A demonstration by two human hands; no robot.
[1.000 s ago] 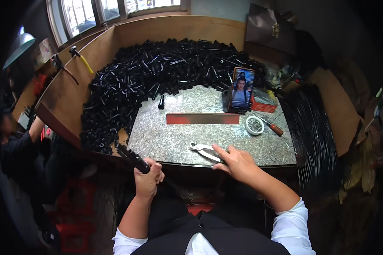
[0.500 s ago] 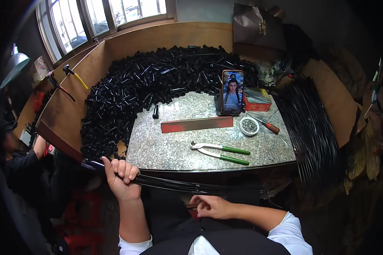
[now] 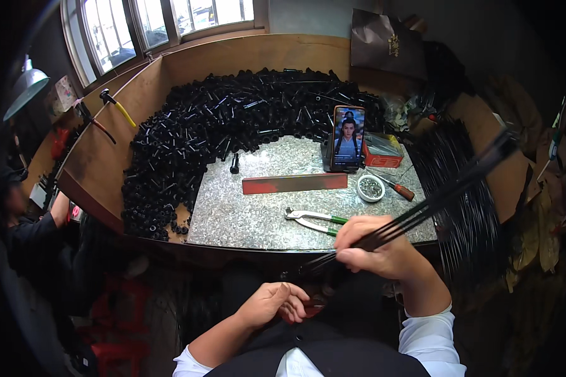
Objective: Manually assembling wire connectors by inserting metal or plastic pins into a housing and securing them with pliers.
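Note:
A bundle of thin black rods [image 3: 449, 188] slants across the front right of the table, its far end raised to the right. My right hand [image 3: 380, 248] is closed around it near the lower end. Down by my lap, my left hand [image 3: 275, 303] has loosely bent fingers apart from the rods, and no object shows in it. A small dark red thing [image 3: 314, 310] lies just beyond its fingertips, too dim to name. Green-handled pincers [image 3: 291, 214] lie on the speckled tabletop [image 3: 258, 223], their handles partly hidden by my right hand.
Black tubular parts [image 3: 233, 107] are heaped along the back and left. A red bar [image 3: 295, 183], phone [image 3: 347, 138], red box [image 3: 383, 151], bowl of small metal bits [image 3: 370, 188] and screwdriver [image 3: 402, 190] stand or lie on the table. More rods [image 3: 465, 207] lie right; a co-worker [image 3: 34, 223] is left.
The rod bundle has passed from my left hand to my right, and its far end now rises to the right. My left hand has come down toward my lap.

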